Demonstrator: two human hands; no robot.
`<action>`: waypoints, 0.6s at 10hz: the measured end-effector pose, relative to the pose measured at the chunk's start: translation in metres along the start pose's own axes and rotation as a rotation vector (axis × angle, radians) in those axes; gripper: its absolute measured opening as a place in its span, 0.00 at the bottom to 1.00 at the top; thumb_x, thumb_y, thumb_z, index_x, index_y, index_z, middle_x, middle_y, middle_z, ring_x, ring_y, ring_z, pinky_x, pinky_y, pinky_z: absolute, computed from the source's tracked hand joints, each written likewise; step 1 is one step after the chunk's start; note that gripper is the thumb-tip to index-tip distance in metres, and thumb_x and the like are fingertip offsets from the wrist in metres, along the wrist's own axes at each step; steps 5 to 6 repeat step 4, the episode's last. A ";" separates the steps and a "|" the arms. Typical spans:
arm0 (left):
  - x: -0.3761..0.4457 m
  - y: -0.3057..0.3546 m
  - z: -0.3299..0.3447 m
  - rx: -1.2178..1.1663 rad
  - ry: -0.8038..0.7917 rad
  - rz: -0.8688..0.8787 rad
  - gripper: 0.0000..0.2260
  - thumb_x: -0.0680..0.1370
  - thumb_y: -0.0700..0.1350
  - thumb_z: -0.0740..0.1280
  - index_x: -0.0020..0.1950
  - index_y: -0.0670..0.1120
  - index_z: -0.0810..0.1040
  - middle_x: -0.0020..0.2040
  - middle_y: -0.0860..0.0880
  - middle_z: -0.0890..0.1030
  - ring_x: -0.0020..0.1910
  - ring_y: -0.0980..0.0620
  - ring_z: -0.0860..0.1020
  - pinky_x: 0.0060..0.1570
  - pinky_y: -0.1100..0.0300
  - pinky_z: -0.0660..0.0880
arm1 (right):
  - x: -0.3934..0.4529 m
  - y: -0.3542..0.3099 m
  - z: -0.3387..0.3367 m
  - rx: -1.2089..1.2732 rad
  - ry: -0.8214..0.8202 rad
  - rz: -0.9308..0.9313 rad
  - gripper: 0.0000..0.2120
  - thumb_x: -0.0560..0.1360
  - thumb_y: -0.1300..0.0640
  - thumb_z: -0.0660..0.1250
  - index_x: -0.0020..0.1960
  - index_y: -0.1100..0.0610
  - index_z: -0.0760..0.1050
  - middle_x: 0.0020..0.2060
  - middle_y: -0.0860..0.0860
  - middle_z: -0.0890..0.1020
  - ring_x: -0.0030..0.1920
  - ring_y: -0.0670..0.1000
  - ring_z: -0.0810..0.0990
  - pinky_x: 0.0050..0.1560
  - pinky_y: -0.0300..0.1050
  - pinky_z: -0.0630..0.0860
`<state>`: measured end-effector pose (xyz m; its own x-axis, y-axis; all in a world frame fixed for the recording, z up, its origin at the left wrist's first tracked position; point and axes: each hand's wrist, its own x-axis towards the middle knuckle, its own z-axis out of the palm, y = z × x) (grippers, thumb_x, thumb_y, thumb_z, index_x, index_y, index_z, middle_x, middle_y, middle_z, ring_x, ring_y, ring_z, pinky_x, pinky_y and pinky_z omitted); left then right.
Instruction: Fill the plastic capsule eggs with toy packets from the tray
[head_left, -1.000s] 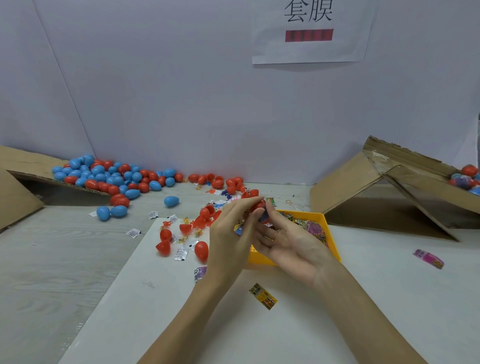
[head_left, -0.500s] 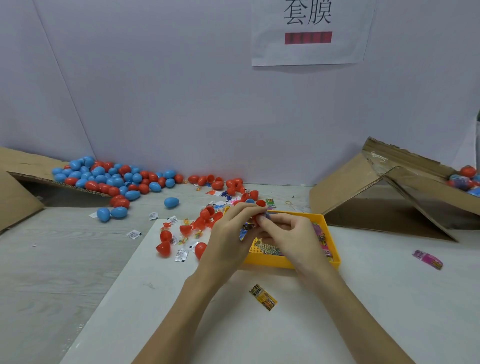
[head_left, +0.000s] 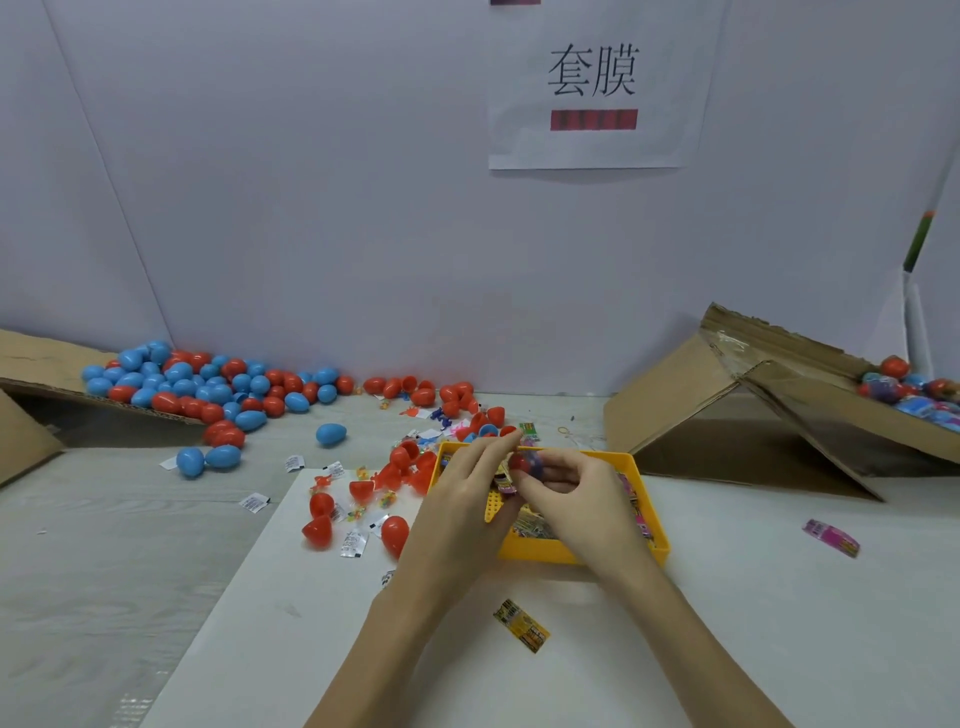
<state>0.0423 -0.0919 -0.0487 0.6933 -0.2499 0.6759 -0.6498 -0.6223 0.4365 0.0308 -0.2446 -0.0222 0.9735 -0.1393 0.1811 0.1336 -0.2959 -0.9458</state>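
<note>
Capsule egg (head_left: 525, 463), red shell, blue-purple packet showing, pinched in right grip (head_left: 563, 486), left grip (head_left: 470, 480) pinching it too

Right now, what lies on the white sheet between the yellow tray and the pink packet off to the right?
In the head view, nothing: bare white sheet runs from the yellow tray to the pink packet.

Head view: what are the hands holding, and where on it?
A small red capsule egg over the yellow tray. The right hand pinches it at its fingertips; the left hand fingers meet it from the other side.
</note>
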 end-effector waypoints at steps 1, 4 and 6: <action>0.000 -0.001 -0.003 0.074 -0.014 -0.024 0.25 0.78 0.45 0.74 0.74 0.47 0.74 0.70 0.50 0.75 0.70 0.50 0.73 0.67 0.54 0.75 | 0.016 -0.013 -0.022 0.319 0.048 0.059 0.15 0.76 0.56 0.76 0.61 0.59 0.82 0.48 0.52 0.88 0.51 0.51 0.87 0.53 0.45 0.84; 0.003 -0.003 -0.003 0.088 -0.118 -0.003 0.16 0.78 0.46 0.74 0.65 0.45 0.82 0.64 0.49 0.78 0.65 0.50 0.75 0.60 0.57 0.77 | 0.074 -0.039 -0.121 1.091 0.286 0.213 0.20 0.81 0.54 0.68 0.68 0.63 0.74 0.57 0.57 0.84 0.54 0.50 0.85 0.49 0.39 0.83; 0.003 -0.003 -0.003 0.088 -0.118 -0.003 0.16 0.78 0.46 0.74 0.65 0.45 0.82 0.64 0.49 0.78 0.65 0.50 0.75 0.60 0.57 0.77 | 0.074 -0.039 -0.121 1.091 0.286 0.213 0.20 0.81 0.54 0.68 0.68 0.63 0.74 0.57 0.57 0.84 0.54 0.50 0.85 0.49 0.39 0.83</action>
